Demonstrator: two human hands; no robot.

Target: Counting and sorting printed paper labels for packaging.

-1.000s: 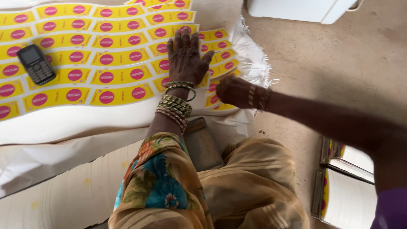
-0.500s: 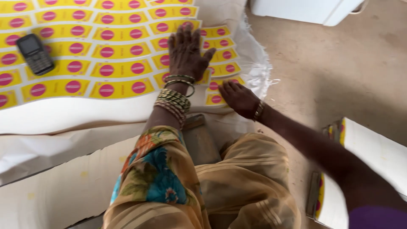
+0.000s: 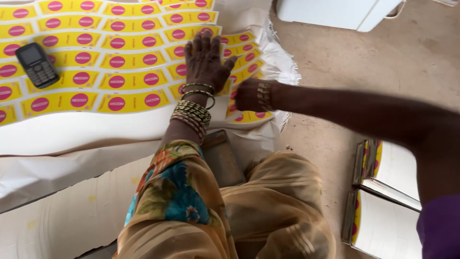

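Note:
A big sheet of yellow labels with pink-red ovals (image 3: pixel 120 62) lies on white sacking in front of me. My left hand (image 3: pixel 203 57), with bangles on the wrist, presses flat on the sheet's right part, fingers spread. My right hand (image 3: pixel 247 95), also wearing bangles, sits just right of the left wrist at the sheet's right edge. Its fingers are curled down onto the outer label strips (image 3: pixel 249 115); the fingertips are hidden.
A small black keypad phone (image 3: pixel 37 64) rests on the labels at the left. A dark flat board (image 3: pixel 223 158) lies by my knee. Stacks of white sheets (image 3: pixel 383 196) stand at the right on the concrete floor; a white box (image 3: pixel 335 12) sits beyond.
My right hand has slid up and left along the sheet's edge and curled its fingers. The left hand stays pressed flat in place.

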